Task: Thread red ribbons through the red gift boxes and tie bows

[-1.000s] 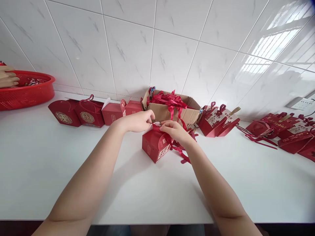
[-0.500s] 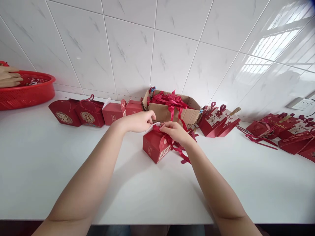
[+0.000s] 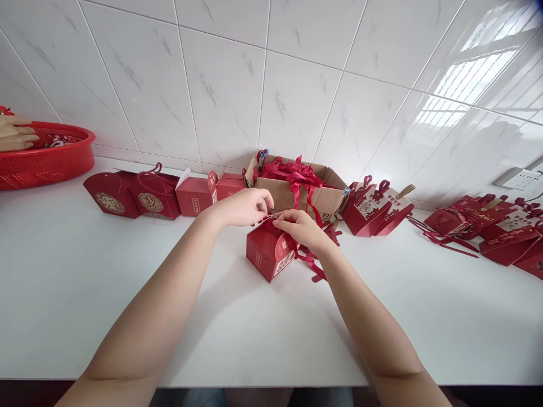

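A small red gift box with printed labels stands on the white table in front of me. My left hand is at its top rear edge, fingers curled and closed at the box's flap. My right hand pinches a red ribbon at the top of the box, thumb and fingertips together. The ribbon trails from under that hand down the box's right side onto the table. The fingers partly hide the top of the box.
Behind stands a cardboard box heaped with red ribbons. More red boxes stand at left, right and far right. Another person's hand reaches into a red plastic basket. A tiled wall closes the back.
The white inner side of the box's top flap, visible before, now shows only as a thin edge. My left hand has shifted slightly right. My right hand has barely moved.
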Tool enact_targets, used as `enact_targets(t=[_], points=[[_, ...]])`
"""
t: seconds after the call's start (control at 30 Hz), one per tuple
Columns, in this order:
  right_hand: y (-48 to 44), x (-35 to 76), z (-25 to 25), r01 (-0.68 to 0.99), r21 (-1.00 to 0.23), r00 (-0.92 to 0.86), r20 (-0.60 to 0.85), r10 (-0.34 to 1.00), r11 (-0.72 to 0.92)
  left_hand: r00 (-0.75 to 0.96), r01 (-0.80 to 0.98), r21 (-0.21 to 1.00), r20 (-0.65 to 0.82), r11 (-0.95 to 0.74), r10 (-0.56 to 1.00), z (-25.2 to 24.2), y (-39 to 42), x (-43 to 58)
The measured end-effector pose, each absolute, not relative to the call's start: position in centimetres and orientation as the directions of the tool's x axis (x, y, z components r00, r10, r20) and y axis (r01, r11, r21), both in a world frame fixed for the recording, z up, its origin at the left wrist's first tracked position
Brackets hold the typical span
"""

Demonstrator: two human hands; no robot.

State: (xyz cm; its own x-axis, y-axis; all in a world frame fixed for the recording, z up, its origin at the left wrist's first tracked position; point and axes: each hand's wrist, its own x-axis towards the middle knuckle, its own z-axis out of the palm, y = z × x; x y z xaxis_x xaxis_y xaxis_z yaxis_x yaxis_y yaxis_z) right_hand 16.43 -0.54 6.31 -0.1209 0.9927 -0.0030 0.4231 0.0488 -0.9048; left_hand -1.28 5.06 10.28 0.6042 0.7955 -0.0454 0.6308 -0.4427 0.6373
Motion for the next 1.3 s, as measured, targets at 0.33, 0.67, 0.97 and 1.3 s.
enact_targets(t=[0.33, 0.67, 0.97, 1.3], points=[[-0.7, 16.6, 6.4, 0.339, -0.908, -0.191, 0.189, 0.963, 0.245, 0.403, 0.110, 0.873, 0.397, -0.475, 0.824, 11.3, 3.9, -0.4], [-0.7, 17.6, 6.7, 0.414, -0.858, -0.237, 0.219, 0.946, 0.303, 0.141, -0.068, 0.772, 0.635, -0.632, 0.760, 12.1, 3.1, -0.1], [-0.8, 17.3, 6.7, 0.529, -0.812, -0.242, 0.135, 0.961, 0.247, 0.215, -0.037, 0.754, 0.647, -0.656, 0.732, 12.0, 2.5, 0.4], [-0.9, 19.8, 8.3, 0.349, -0.932, -0.020, 0.102, 0.995, 0.102, 0.554, 0.636, 0.574, 0.125, -0.515, 0.823, 13.5, -0.5, -2.0]])
